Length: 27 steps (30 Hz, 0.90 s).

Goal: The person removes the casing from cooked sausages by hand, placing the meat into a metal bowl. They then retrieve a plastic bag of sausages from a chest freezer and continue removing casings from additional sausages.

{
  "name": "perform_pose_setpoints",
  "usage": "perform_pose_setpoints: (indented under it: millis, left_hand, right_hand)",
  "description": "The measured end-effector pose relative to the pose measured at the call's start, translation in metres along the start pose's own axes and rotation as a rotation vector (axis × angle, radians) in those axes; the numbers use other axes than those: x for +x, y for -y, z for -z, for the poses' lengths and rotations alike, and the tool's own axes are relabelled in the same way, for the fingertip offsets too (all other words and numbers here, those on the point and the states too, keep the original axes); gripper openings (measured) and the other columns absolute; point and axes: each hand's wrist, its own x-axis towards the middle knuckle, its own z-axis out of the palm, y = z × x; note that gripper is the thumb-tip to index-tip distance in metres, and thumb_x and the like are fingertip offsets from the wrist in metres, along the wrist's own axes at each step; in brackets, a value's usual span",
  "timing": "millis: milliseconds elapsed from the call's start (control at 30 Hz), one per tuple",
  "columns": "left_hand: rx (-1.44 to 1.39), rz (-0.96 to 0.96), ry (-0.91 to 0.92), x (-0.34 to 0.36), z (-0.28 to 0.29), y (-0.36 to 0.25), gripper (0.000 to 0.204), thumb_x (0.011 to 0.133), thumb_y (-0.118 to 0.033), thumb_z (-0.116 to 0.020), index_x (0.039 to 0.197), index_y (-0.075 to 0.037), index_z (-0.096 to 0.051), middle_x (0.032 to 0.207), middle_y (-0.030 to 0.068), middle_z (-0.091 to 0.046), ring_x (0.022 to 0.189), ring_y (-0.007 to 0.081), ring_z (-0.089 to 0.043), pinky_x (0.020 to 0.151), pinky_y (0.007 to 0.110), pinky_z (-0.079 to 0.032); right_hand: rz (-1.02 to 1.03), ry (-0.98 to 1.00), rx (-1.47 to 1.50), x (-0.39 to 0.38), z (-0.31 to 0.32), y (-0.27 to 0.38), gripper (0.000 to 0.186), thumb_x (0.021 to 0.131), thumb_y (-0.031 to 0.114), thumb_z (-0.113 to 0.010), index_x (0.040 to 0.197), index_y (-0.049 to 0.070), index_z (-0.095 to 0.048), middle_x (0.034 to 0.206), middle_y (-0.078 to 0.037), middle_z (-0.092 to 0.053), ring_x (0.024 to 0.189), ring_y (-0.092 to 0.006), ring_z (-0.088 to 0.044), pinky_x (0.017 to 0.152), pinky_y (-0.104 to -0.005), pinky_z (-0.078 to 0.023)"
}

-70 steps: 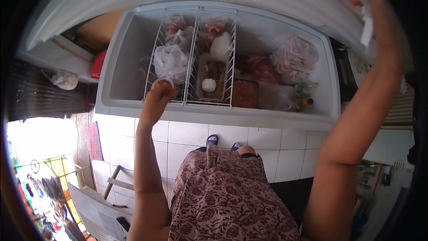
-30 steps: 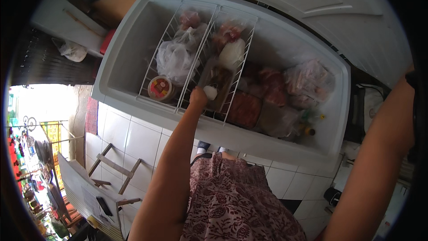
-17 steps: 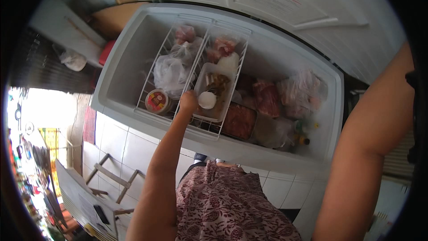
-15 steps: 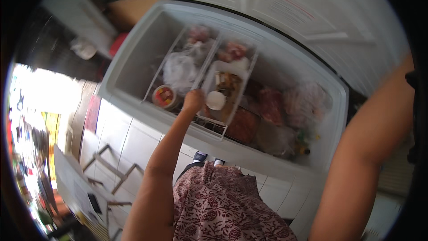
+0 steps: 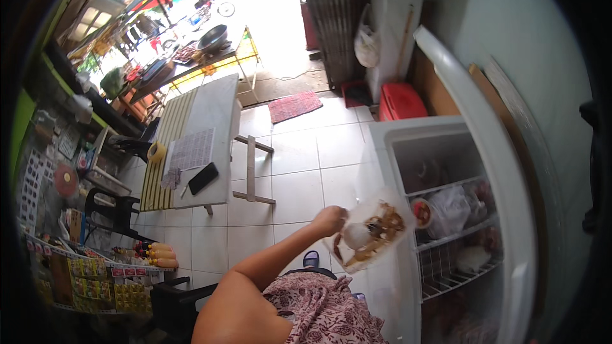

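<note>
While the left hand (image 5: 329, 221) reaches out from the body, its fingers (image 5: 340, 215) are curled closed on the side of a clear plastic container (image 5: 403, 215), near its upper-left corner; how far they wrap under the rim is blurred. The right hand is out of view, so its grip cannot be told.

The container is held above the tiled floor (image 5: 296, 185), just beside the chest freezer (image 5: 396, 143). Its long axis slants from lower left to upper right, the far end pointing up and toward the freezer, and its open mouth faces up. Its right corner overlaps the freezer's front in view; whether they touch cannot be told. Brown food (image 5: 386, 222) lies along the right of the container, with a round white piece (image 5: 357, 234) at its left, nearer the hand.

Inside the freezer, a round tub (image 5: 421, 209) sits beside a white plastic bag (image 5: 451, 209). Well apart on the left, a phone (image 5: 204, 179) lies on the tabletop (image 5: 213, 111).
</note>
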Motion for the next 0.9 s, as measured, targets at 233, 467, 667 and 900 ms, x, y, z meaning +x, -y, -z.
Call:
perform_pose_setpoints:
  millis: [233,467,667,900]
  left_hand:
    - [0.112,0.334,-0.207,-0.014,0.11,0.153,0.026,0.083,-0.011,-0.058,0.104,-0.004,-0.07,0.095,0.0229,-0.069,0.092,0.0377,-0.067,0.084,0.045,-0.052]
    - [-0.061,0.263,-0.213,0.048,0.156,0.189,0.031,0.083,-0.015,-0.058,0.111,-0.007,-0.069,0.099,0.0222,-0.068,0.098,0.0386,-0.065,0.09,0.046,-0.05]
    - [-0.338,0.298,-0.412,0.127,0.22,0.194,0.033,0.087,-0.017,-0.061,0.116,-0.004,-0.067,0.091,0.021,-0.069,0.085,0.0362,-0.067,0.08,0.041,-0.052]
    - [-0.235,0.169,-0.755,0.198,0.336,0.181,0.027,0.088,-0.005,-0.062,0.114,-0.002,-0.066,0.065,0.0106,-0.06,0.056,0.0118,-0.052,0.054,0.031,-0.043]
  right_hand:
    - [-0.388,0.4,-0.036,-0.14,-0.095,0.028,0.051,0.098,0.02,-0.053,0.143,0.006,-0.033,0.126,-0.031,-0.054,0.112,-0.043,-0.057,0.095,-0.0477,-0.046]
    - [-0.466,0.686,-0.191,-0.16,-0.194,0.114,0.047,0.097,0.016,-0.054,0.14,0.001,-0.04,0.11,-0.025,-0.06,0.096,-0.0352,-0.059,0.086,-0.0431,-0.048]
    - [-0.338,0.964,-0.442,-0.036,-0.287,0.194,0.044,0.097,0.013,-0.056,0.137,-0.004,-0.046,0.096,-0.02,-0.064,0.082,-0.0285,-0.06,0.077,-0.0392,-0.05]
    - [0.319,1.125,0.516,0.094,-0.522,0.455,0.047,0.097,0.009,-0.055,0.143,0.003,-0.045,0.095,-0.015,-0.069,0.085,-0.021,-0.066,0.08,-0.0325,-0.052]
